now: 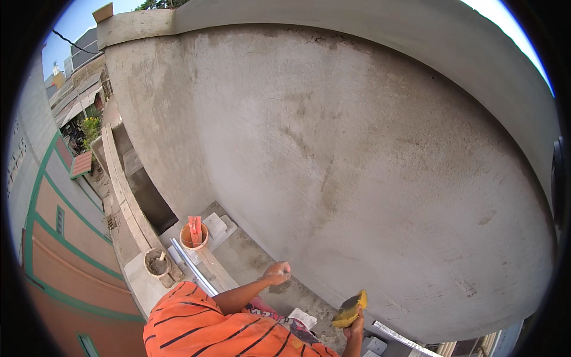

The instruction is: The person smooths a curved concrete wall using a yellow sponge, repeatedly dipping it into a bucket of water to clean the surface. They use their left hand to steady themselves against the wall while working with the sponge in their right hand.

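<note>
My right hand (355, 328) grips a yellow sponge (350, 309) with a dark, dirty face, close to the lower part of a grey plastered wall (357, 178). The wall's surface is patchy, with lighter smooth areas and darker rough marks. My left hand (278, 273) is raised in front of the wall without touching it, its fingers curled in and smudged with grey. Whether anything lies inside those fingers is hidden. An orange sleeve with dark stripes (214, 324) covers my upper arm.
An orange bucket (194, 244) with a red tool (195, 229) in it stands left of my left arm. Beside it are a mortar bucket (156, 266), a metal straightedge (193, 268) and white blocks (215, 225). A long ledge (122, 190) borders a drop at left.
</note>
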{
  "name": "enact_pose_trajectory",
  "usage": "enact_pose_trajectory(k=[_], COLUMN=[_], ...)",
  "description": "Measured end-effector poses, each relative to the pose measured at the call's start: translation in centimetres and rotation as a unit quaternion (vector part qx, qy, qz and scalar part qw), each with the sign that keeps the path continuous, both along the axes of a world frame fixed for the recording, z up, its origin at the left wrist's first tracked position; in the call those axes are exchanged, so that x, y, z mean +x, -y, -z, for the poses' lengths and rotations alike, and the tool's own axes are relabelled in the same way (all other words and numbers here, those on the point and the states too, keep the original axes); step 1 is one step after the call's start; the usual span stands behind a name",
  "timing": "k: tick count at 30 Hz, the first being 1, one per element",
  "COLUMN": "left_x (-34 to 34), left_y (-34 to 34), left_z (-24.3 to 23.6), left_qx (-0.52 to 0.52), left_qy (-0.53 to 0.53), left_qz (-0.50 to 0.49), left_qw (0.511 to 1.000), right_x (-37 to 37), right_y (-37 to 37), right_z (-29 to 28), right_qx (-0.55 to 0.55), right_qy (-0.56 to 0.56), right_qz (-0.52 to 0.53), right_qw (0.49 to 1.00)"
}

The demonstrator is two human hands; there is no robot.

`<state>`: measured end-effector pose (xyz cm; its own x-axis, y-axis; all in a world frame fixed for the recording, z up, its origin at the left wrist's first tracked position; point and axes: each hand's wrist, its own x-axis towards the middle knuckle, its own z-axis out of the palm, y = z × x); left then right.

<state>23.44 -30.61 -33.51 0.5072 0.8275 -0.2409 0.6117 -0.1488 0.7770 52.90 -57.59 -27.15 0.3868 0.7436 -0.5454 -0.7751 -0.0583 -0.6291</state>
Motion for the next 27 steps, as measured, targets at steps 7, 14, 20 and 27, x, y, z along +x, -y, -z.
enact_pose_trajectory(k=[7, 14, 20, 27], left_x=[-23.0, -27.3, -27.6, -33.1], left_y=[2.4, 3.7, 0.4, 5.3], left_z=[15.4, 10.6, 8.2, 8.5], left_qx=[-0.163, -0.167, -0.234, -0.239], left_qy=[-0.11, 0.014, 0.093, 0.106], left_qz=[-0.362, -0.405, -0.486, -0.535], left_qw=[0.911, 0.899, 0.837, 0.803], right_x=[-8.4, -19.0, -24.3, -24.1], right_y=[-15.9, -27.0, -33.0, -38.6], right_z=[-6.5, -5.9, -7.0, -7.4], right_qx=[0.063, 0.07, 0.013, -0.038], right_qy=[-0.018, -0.126, -0.115, -0.015], right_qz=[-0.197, -0.347, -0.384, -0.397], right_qw=[0.978, 0.927, 0.916, 0.917])
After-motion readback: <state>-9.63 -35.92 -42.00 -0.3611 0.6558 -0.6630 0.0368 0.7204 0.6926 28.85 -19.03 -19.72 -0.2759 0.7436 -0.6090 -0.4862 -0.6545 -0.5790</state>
